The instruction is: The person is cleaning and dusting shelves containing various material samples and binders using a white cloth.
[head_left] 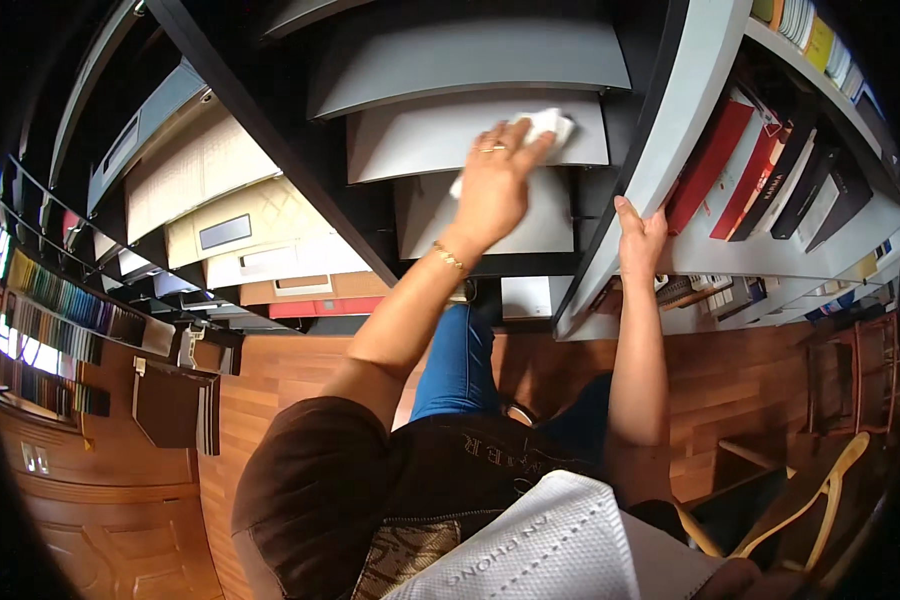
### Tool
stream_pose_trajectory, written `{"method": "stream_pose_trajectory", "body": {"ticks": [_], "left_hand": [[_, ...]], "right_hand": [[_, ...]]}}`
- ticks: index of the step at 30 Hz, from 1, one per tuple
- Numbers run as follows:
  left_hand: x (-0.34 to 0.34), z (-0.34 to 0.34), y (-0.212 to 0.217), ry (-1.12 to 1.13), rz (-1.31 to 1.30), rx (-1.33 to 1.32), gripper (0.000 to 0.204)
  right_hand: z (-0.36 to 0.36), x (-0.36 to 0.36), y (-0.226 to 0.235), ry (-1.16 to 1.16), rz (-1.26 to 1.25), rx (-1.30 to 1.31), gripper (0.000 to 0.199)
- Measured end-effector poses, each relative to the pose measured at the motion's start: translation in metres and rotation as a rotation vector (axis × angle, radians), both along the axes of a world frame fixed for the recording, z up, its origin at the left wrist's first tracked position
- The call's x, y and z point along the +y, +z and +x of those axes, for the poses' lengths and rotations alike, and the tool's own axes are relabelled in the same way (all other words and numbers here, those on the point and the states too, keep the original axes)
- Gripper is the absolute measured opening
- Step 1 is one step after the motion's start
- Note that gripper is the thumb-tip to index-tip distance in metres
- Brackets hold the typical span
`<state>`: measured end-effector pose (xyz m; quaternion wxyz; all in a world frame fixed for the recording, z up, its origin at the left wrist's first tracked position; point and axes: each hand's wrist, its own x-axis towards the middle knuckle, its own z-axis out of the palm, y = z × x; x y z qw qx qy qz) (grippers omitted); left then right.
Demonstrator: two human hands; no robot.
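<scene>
My left hand (490, 190) presses a white cloth (548, 124) flat against a grey shelf board (410, 140) in a dark shelving unit. It wears a ring and a thin bracelet. My right hand (640, 235) grips the edge of the grey upright panel (675, 120) just right of that shelf. More grey shelf boards lie above and below the one under the cloth.
Red and black books (760, 170) stand in the compartment to the right. Beige and grey file boxes (220, 230) fill the shelves on the left, with colour sample strips (60, 300) farther left. Below are a wooden floor (300, 370) and a wooden chair (820, 490).
</scene>
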<state>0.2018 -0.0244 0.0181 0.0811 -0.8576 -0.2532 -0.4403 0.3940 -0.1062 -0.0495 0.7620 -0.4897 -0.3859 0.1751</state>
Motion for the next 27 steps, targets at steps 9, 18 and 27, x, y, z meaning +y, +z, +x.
{"method": "stream_pose_trajectory", "body": {"ticks": [9, 18, 27], "left_hand": [[0.068, -0.12, 0.02, 0.621, -0.202, -0.047, 0.042], [0.175, -0.086, 0.056, 0.369, 0.102, -0.1, 0.029], [0.116, 0.046, 0.067, 0.269, -0.147, 0.159, 0.033]], "right_hand": [[0.001, 0.0, -0.003, -0.027, -0.011, -0.015, 0.039], [-0.004, 0.007, -0.01, -0.099, 0.052, -0.037, 0.034], [-0.002, 0.011, -0.011, -0.128, 0.091, -0.058, 0.031]]}}
